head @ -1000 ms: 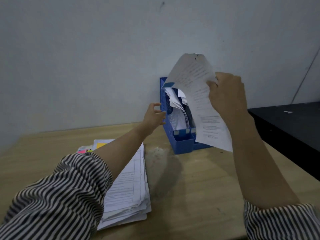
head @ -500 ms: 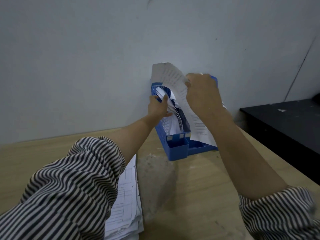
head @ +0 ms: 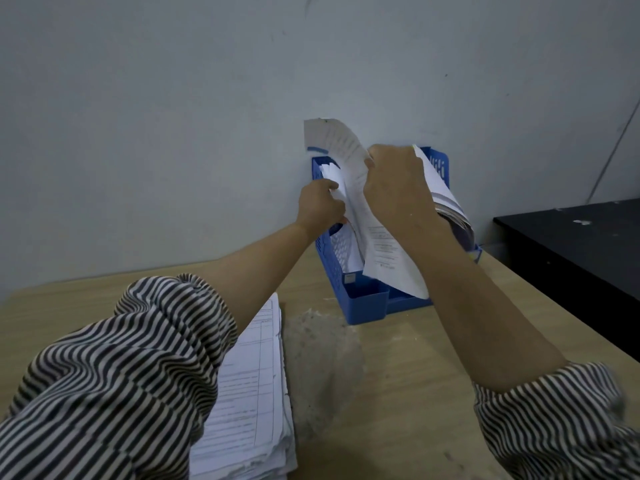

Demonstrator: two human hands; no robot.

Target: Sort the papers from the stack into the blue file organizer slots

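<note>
Blue plastic forms the slotted file organizer (head: 367, 301), which stands on the pale wooden table (head: 398, 393) against the grey-white wall (head: 173, 133), its perforated side facing left. The right hand (head: 398, 192) has its fingers curled round a printed white paper sheet (head: 381, 244), gripping it near the middle; the sheet bends, its top curling up and left above the organizer while its lower edge hangs down over the front of the middle slots. The left hand (head: 320, 206) reaches into the leftmost slot, fingers curled against the white sheets already standing there (head: 334, 174), seemingly holding them aside, though the exact grip is hidden by the paper. More filed pages (head: 446, 202) lean in the right-hand slots behind the right wrist. The tall stack of printed white papers (head: 249, 393) lies flat on the table near the bottom left, well apart from the organizer and partly covered by the left striped sleeve (head: 121, 375). A black tabletop (head: 571, 244) adjoins the table on the right.
</note>
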